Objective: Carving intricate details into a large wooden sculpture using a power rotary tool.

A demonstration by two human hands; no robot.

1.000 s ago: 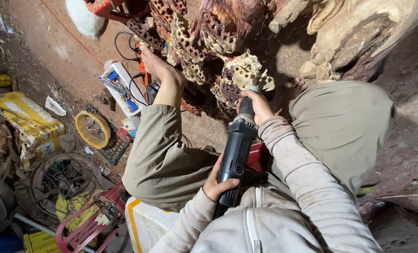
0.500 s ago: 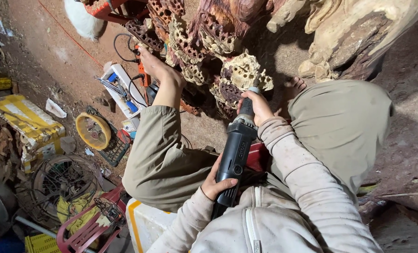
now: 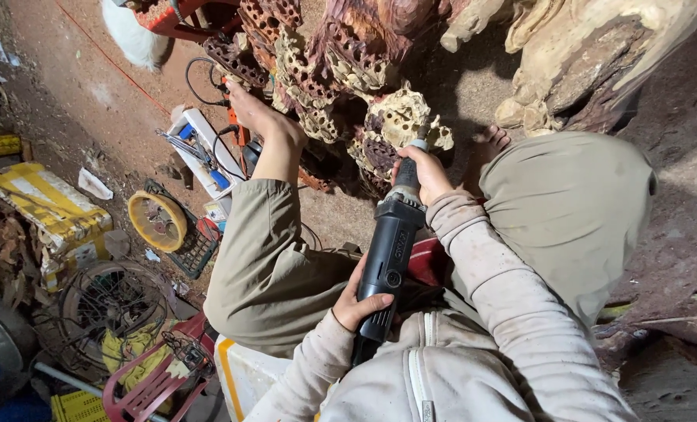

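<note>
At centre, seated: right hand (image 3: 420, 173) clamped on die grinder (image 3: 387, 258) nose, left hand (image 3: 358, 301) around its rear, tip against pierced carving (image 3: 395, 125). Risk: kickback toward bare foot (image 3: 251, 113) nearby.

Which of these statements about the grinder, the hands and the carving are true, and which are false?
1. Both hands hold the black grinder. True: the left hand grips its rear and the right hand its front.
2. The grinder's tip points at the carved wood. True.
3. The person wears thick gloves. False: both hands are bare.
4. The yellow ring lies on the person's lap. False: it lies on the ground, to the person's left.
5. The person's feet are bare. True: the left foot rests against the carving.
6. The grinder lies unused on the floor. False: it is held above the lap.
</note>
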